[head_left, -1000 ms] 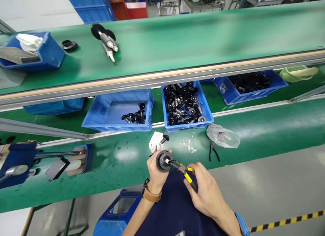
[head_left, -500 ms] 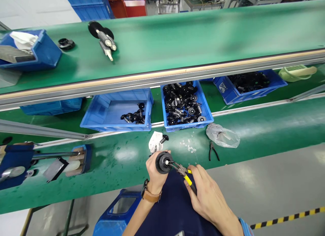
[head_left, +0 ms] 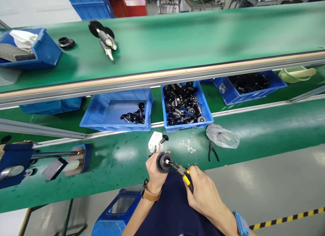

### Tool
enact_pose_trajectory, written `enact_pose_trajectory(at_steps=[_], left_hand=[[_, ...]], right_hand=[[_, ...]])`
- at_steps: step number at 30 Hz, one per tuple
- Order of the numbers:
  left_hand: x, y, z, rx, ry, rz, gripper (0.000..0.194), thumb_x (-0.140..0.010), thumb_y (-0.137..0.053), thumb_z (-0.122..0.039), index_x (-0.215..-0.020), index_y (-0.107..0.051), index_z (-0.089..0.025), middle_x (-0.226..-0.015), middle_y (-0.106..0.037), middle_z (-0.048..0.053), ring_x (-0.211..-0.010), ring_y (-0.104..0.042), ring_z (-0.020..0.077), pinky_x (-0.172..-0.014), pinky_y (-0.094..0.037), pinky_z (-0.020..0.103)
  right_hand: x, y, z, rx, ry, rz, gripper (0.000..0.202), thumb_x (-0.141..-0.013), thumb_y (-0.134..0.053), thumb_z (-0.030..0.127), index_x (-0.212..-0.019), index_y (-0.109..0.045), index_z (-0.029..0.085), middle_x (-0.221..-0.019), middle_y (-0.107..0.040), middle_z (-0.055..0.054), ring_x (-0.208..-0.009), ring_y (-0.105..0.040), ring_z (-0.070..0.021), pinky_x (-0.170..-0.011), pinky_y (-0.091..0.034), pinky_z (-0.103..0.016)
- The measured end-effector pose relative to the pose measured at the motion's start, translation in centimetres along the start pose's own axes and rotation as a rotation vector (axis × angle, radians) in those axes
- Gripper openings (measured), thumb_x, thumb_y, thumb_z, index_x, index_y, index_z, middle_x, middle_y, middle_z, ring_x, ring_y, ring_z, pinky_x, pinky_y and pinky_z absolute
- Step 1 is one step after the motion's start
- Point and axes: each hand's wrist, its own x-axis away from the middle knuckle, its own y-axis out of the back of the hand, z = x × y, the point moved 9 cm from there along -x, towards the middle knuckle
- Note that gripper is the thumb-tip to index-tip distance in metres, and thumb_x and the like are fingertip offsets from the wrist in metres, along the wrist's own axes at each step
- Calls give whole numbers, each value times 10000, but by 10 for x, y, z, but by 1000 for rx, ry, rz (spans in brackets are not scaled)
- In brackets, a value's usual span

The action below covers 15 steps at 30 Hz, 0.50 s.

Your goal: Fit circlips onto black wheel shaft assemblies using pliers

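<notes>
My left hand (head_left: 154, 170) is closed round a black round part (head_left: 162, 162) with a pale shaft end at its centre. The pliers (head_left: 179, 168), with yellow and black handles, are gripped in my right hand (head_left: 203, 192). Their bent tips meet the shaft end in the middle of the part. Just beyond my left hand lies a white glove (head_left: 155, 141) with a small black shafted piece (head_left: 164, 139) on it. Several small white rings (head_left: 191, 149) are scattered on the green bench to the right.
A blue bin (head_left: 114, 127) with a few black parts and a fuller blue bin (head_left: 188, 127) stand behind. Black-handled pliers (head_left: 213, 151) and a clear plastic bag (head_left: 223, 136) lie at right. A clamp-like fixture (head_left: 58, 155) occupies the left. The upper green shelf (head_left: 177, 43) crosses behind.
My right hand has closed further round the pliers, and their handles sit nearer together. The plier tips stay at the shaft end; my left hand holds its place.
</notes>
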Motion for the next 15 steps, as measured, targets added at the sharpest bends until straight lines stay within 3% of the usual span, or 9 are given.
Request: enact_pose_trajectory(at_steps=[5, 7, 9, 11, 12, 15], left_hand=[[6, -4, 8, 33, 30, 2, 84, -845, -702, -106, -852, -699, -189, -800, -767, 34, -710, -725, 172, -693, -554, 276], [10, -14, 23, 80, 129, 30, 49, -829, -726, -143, -843, -721, -190, -796, -768, 32, -716, -719, 177, -718, -557, 292], [16, -22, 59, 181, 399, 5, 65, -784, -789, -208, -794, -729, -183, -766, -755, 29, -703, -698, 178, -724, -554, 302], [25, -26, 105, 315, 753, -99, 176, -712, -860, -259, -754, -718, -165, -726, -727, 24, -674, -670, 168, -695, -547, 296], [24, -26, 123, 359, 855, -138, 220, -689, -877, -281, -755, -709, -154, -704, -709, 20, -644, -654, 160, -654, -539, 288], [-10, -20, 171, 452, 968, -154, 290, -692, -878, -327, -739, -657, -145, -572, -598, -26, -489, -552, 117, -510, -468, 250]], right_hand=[[-5, -17, -11, -114, 16, -8, 54, -932, -438, 225, -902, -403, 253, -763, -581, -8, -602, -569, -186, -552, -362, -293], [-6, -35, -21, -210, 16, 23, 69, -973, -422, 268, -907, -428, 250, -763, -593, -5, -629, -589, -190, -577, -382, -291], [-6, -63, -44, -304, -80, 95, 147, -1015, -409, 362, -998, -486, 238, -849, -637, -22, -736, -640, -205, -664, -447, -300], [-3, -97, -85, -336, -307, 169, 293, -1020, -410, 476, -1137, -513, 228, -973, -670, -48, -880, -678, -229, -779, -493, -328], [2, -114, -111, -312, -459, 205, 343, -1006, -423, 521, -1159, -521, 231, -1013, -679, -56, -937, -687, -241, -816, -500, -337], [13, -151, -179, -234, -732, 232, 367, -967, -470, 500, -1112, -579, 182, -959, -704, -118, -917, -720, -303, -751, -512, -363]])
